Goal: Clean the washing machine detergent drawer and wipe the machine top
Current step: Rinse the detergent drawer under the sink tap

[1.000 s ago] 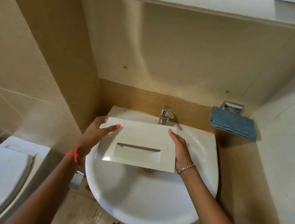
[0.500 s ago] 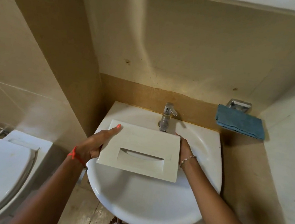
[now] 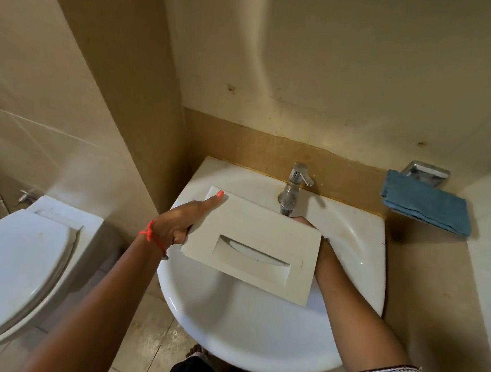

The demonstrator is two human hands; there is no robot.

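The white detergent drawer (image 3: 257,240) is held over the white basin (image 3: 353,233), its flat front panel with the recessed handle facing up at me. My left hand (image 3: 181,221) grips its left edge, thumb lying along the top face. My right hand (image 3: 305,220) is almost wholly hidden behind the drawer's right side, under the tap (image 3: 293,187); only a bit of it and the wrist show. The tap's spout ends just above the drawer's far edge. I see no water running.
A folded blue cloth (image 3: 426,206) lies on a metal wall holder (image 3: 426,172) right of the basin. A closed white toilet (image 3: 14,266) stands at the left. Beige tiled walls close in on both sides.
The drawer has sunk lower and nearer the tap, tilting so its right end drops. My right hand slid from the drawer's right edge to behind it.
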